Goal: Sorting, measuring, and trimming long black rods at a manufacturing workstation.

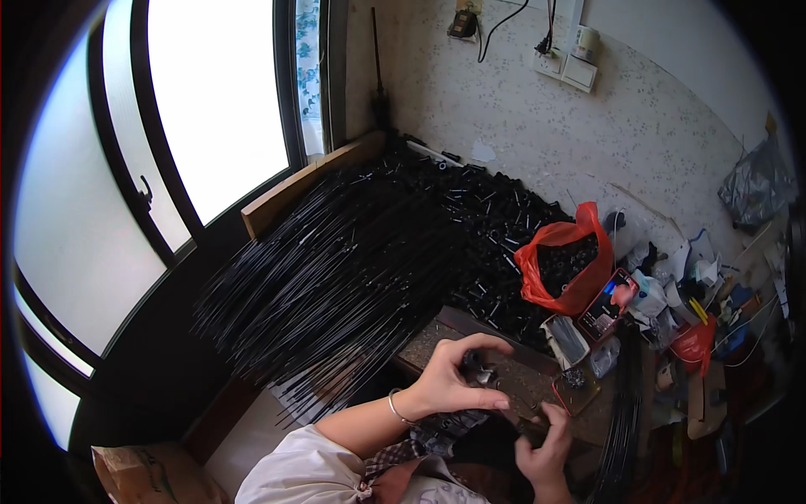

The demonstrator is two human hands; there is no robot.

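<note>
Red bag beside a lit phone screen.

desk under the hands | black rods heaped beyond left | red bag, phone beyond right

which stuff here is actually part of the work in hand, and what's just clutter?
In use:
left hand pinching a small black part
right hand low over the worktop
pile of long black rods
heap of black parts
red bag of parts

Lying about:
phone
brown paper bag
grey plastic bag
</note>
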